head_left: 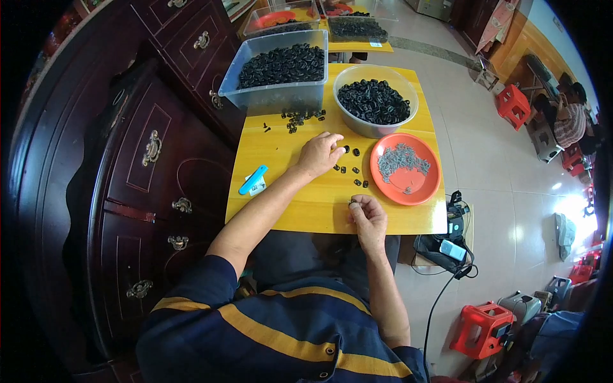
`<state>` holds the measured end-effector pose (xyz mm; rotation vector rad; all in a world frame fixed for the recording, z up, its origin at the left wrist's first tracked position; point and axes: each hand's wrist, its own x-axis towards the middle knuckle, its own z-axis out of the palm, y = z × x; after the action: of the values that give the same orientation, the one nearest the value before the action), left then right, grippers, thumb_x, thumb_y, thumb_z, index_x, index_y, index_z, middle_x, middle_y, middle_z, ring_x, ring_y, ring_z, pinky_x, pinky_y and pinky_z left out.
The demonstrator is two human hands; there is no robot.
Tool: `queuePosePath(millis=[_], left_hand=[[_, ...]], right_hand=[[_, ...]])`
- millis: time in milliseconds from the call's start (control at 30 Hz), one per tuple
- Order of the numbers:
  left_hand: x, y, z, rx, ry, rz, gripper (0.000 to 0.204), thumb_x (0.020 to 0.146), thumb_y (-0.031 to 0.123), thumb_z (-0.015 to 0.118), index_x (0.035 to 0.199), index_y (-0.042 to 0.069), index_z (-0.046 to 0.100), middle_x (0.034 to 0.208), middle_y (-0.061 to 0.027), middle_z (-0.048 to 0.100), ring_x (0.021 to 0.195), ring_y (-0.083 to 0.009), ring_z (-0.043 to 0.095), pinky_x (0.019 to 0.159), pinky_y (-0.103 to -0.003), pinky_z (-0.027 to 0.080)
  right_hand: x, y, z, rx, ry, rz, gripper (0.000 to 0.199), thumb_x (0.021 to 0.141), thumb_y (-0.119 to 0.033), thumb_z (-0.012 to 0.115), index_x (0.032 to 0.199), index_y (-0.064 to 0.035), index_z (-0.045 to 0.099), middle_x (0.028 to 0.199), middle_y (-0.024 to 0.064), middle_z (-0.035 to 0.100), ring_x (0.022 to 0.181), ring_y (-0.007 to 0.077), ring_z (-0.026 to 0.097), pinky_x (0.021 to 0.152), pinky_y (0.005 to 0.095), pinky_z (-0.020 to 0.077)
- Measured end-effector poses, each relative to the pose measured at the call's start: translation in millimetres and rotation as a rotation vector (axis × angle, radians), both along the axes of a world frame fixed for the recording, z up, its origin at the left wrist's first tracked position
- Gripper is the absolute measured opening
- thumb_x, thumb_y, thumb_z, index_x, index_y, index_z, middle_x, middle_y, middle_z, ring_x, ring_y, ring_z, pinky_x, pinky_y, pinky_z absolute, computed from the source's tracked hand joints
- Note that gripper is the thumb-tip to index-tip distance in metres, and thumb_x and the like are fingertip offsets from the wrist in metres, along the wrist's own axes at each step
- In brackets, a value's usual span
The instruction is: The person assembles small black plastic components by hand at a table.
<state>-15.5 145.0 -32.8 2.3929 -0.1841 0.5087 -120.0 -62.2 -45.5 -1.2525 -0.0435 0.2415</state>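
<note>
On the yellow table (287, 210), just left of the orange plate (421, 188), our left hand (319, 154) reaches out, fingertips pinching a small black ring (346, 149). Below the plate's near-left edge, our right hand (367, 217) curls, fingers pressed together on a tiny piece. The plate holds grey screws (401, 161); behind it, a round bowl (377, 127) and a clear bin (274, 96) hold black rings.
</note>
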Motion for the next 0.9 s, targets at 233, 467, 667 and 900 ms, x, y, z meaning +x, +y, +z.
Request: queuePosePath(millis=[233,467,667,900], left_hand=[[11,-2,-2,0.047,0.080,-0.029,0.019,0.083,0.017,0.072,0.096,0.003,0.071,0.086,-0.0135,0.066,0.078,-0.0296,0.067,0.071,-0.040,0.053],[-8,6,8,0.045,0.131,-0.058,0.019,0.084,0.015,0.071,0.087,0.003,0.057,0.083,-0.0136,0.065,0.078,-0.0326,0.066,0.070,-0.043,0.052],[-27,22,11,0.059,0.120,-0.030,0.018,0.086,0.011,0.068,0.090,0.001,0.054,0.082,-0.0158,0.065,0.075,-0.0313,0.066,0.068,-0.040,0.052],[-71,-4,6,-0.475,0.205,-0.149,0.012,0.092,0.004,0.060,0.104,0.002,0.059,0.072,-0.0014,0.060,0.061,-0.0066,0.055,0.057,-0.026,0.047]], right_hand=[[1,-1,0,-0.020,-0.008,0.017,0.012,0.094,-0.001,0.062,0.106,0.0000,0.062,0.084,-0.0005,0.060,0.069,0.0069,0.057,0.064,0.0208,0.0493],[1,-2,3,-0.005,0.011,0.020,0.012,0.094,-0.002,0.062,0.106,0.0002,0.062,0.085,0.0001,0.061,0.069,0.0071,0.057,0.064,0.0212,0.0493],[2,-2,-2,-0.014,0.008,0.024,0.012,0.094,-0.002,0.062,0.106,0.0000,0.062,0.086,0.0001,0.062,0.069,0.0071,0.057,0.064,0.0214,0.0494],[5,-4,4,0.053,0.041,0.014,0.011,0.094,-0.003,0.063,0.105,-0.0014,0.063,0.086,-0.0002,0.062,0.068,0.0074,0.057,0.064,0.0220,0.0491]])
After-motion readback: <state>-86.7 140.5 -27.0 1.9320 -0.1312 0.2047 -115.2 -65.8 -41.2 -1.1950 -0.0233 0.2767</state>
